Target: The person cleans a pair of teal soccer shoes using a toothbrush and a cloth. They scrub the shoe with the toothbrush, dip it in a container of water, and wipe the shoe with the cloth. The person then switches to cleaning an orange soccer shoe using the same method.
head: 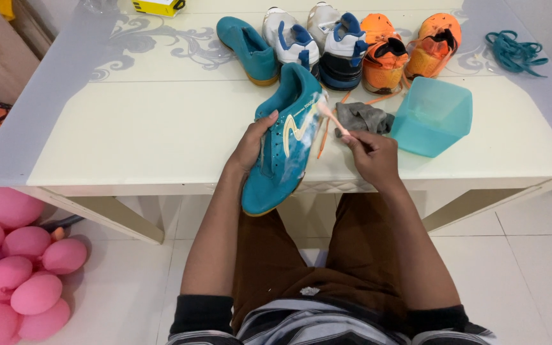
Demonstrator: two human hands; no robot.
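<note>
Shoe (283, 144), teal, soapy: left hand (250, 144) grips its side, long axis running away from the counter (129, 134) edge. Right hand (370, 155), just right of shoe, pinches toothbrush (332, 118) against its upper.

Teal shoe (285, 144) and toothbrush (331, 117) in hands

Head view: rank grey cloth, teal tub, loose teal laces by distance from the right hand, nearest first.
From the right hand:
1. Grey cloth, on the table just beyond the fingers.
2. Teal tub, to its right, tipped on its side.
3. Loose teal laces, at the far right table corner.
</note>
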